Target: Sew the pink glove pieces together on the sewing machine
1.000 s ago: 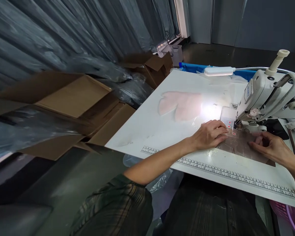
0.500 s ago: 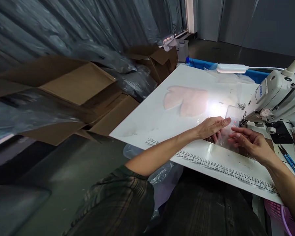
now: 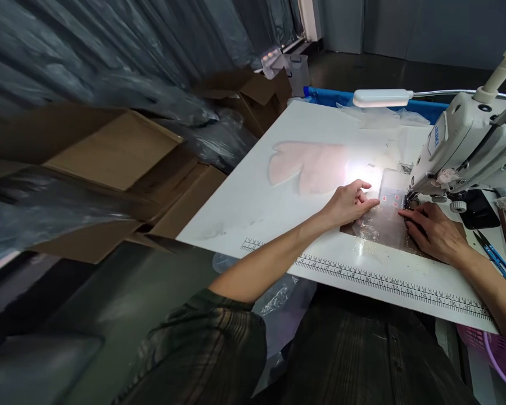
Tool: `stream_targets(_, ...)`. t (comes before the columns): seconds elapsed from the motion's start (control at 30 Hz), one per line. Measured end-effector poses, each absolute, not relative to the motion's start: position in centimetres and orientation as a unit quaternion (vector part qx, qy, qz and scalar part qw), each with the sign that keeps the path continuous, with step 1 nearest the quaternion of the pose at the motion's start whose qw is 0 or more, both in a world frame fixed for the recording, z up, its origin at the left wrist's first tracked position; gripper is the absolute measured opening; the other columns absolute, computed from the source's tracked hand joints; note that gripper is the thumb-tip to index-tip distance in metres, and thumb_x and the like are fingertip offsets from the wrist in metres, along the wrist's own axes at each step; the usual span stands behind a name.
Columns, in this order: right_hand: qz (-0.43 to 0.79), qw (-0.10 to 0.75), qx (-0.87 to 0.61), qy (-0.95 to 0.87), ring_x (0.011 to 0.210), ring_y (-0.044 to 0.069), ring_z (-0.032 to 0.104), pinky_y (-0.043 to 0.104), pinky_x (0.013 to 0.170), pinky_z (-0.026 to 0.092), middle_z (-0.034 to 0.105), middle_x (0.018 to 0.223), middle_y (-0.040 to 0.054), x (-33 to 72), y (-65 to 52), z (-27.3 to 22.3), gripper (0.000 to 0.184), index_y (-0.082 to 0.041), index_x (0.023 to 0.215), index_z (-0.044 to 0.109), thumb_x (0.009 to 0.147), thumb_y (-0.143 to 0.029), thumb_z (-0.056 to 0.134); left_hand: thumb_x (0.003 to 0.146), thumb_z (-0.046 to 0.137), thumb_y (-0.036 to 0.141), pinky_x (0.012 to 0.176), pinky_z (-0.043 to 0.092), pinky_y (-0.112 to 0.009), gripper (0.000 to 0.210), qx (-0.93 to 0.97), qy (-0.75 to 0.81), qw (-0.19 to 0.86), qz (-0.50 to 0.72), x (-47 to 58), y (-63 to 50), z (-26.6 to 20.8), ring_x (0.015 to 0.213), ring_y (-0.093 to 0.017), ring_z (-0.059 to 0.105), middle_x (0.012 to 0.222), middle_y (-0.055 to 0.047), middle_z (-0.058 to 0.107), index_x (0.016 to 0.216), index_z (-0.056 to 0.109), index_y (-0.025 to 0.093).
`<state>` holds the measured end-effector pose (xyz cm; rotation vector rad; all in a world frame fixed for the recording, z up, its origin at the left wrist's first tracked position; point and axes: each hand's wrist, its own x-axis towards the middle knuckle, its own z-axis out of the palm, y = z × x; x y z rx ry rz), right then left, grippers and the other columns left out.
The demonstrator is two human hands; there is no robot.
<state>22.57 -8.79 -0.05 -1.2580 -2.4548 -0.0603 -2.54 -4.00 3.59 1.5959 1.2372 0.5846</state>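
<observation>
A thin translucent piece (image 3: 379, 226) with small red marks lies on the sewing table, its right edge at the presser foot of the sewing machine (image 3: 459, 140). At its left edge is my left hand (image 3: 346, 205), thumb and forefinger apart, the thumb tip at or just over the piece. My right hand (image 3: 436, 233) rests beside the presser foot, fingers stretched out over the piece's right side. Beneath them both is a brown plate (image 3: 421, 250). A pale pink mitten-shaped piece (image 3: 307, 166) lies farther left on the white table (image 3: 236, 205).
Blue thread snips (image 3: 495, 256) and a dark phone-like object (image 3: 479, 209) lie right of my right hand. A white lamp (image 3: 383, 98) hangs over the table's back. A printed ruler (image 3: 362, 275) runs along the front edge. Cardboard boxes (image 3: 105, 149) stand at left.
My hands have moved apart: the left back to the piece's left edge, the right down flat beside the presser foot. The translucent piece now lies flatter. The view has shifted slightly.
</observation>
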Motion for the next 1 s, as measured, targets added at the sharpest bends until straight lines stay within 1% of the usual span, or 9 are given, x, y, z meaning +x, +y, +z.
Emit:
stream_targets(0.13,0.006,0.209,-0.476,-0.854,0.085,0.023,0.061,0.04,0.074,0.058,0.063,0.102,0.0123,22.8,-8.8,-0.4,0.038,-0.023,0.126,0.069,0.101,-0.035,0.042,0.079,0.082,0.017,0.057,0.051,-0.024,0.065,0.67,0.481,0.513,0.239,-2.8,-3.6,3.0,0.053,-0.007,0.06,0.075,0.004,0.067,0.134,0.048,0.01)
stream_targets(0.2,0.041,0.226,-0.48,-0.847,0.087,0.023,0.062,0.04,0.076,0.058,0.064,0.102,0.0118,23.0,-9.0,-0.5,0.038,-0.024,0.128,0.068,0.1,-0.035,0.044,0.078,0.082,0.014,0.056,0.05,-0.024,0.062,0.662,0.482,0.523,0.237,-3.0,-3.4,2.8,0.053,-0.007,0.06,0.075,0.004,0.067,0.131,0.05,0.011)
stream_targets(0.33,0.105,0.256,-0.468,-0.839,0.084,0.021,0.064,0.037,0.074,0.058,0.064,0.1,0.0102,23.5,-9.3,-0.1,0.037,-0.025,0.126,0.07,0.1,-0.034,0.045,0.083,0.076,0.012,0.052,0.048,-0.024,0.047,0.629,0.491,0.557,0.231,-3.0,-2.9,2.6,0.05,-0.007,0.059,0.073,0.002,0.067,0.125,0.054,0.011)
stream_targets(0.47,0.107,0.256,-0.428,-0.86,0.089,0.021,0.064,0.038,0.08,0.057,0.065,0.099,0.0102,23.6,-9.4,0.2,0.035,-0.024,0.118,0.075,0.098,-0.03,0.047,0.083,0.075,0.013,0.05,0.046,-0.022,0.041,0.616,0.482,0.579,0.231,-3.1,-2.8,2.7,0.048,-0.005,0.056,0.07,0.003,0.066,0.119,0.056,0.012)
stream_targets(0.57,0.088,0.244,-0.418,-0.871,0.091,0.023,0.063,0.04,0.082,0.056,0.066,0.099,0.011,23.5,-9.3,0.2,0.035,-0.024,0.116,0.077,0.098,-0.029,0.048,0.082,0.075,0.015,0.051,0.046,-0.022,0.04,0.61,0.488,0.581,0.227,-3.1,-2.9,2.8,0.049,-0.006,0.057,0.07,0.003,0.066,0.118,0.056,0.012)
stream_targets(0.73,0.072,0.245,-0.413,-0.874,0.091,0.023,0.063,0.039,0.079,0.056,0.066,0.099,0.0132,23.5,-9.4,0.1,0.037,-0.021,0.117,0.077,0.099,-0.029,0.046,0.08,0.076,0.017,0.052,0.046,-0.025,0.043,0.616,0.498,0.568,0.225,-2.9,-2.9,2.8,0.05,-0.007,0.058,0.071,0.003,0.065,0.118,0.057,0.012)
stream_targets(0.9,0.08,0.237,-0.426,-0.87,0.092,0.024,0.063,0.04,0.081,0.057,0.067,0.101,0.0126,23.4,-9.5,0.0,0.036,-0.023,0.117,0.077,0.099,-0.031,0.047,0.08,0.075,0.018,0.051,0.046,-0.024,0.041,0.619,0.503,0.558,0.228,-2.9,-2.9,2.6,0.048,-0.006,0.056,0.07,0.004,0.065,0.117,0.057,0.013)
stream_targets(1.0,0.075,0.238,-0.428,-0.869,0.093,0.024,0.064,0.041,0.083,0.058,0.067,0.1,0.0132,23.3,-9.5,0.1,0.037,-0.022,0.115,0.078,0.099,-0.031,0.046,0.08,0.075,0.02,0.051,0.046,-0.024,0.041,0.62,0.504,0.557,0.227,-2.9,-3.0,2.6,0.049,-0.006,0.057,0.071,0.003,0.066,0.117,0.057,0.013)
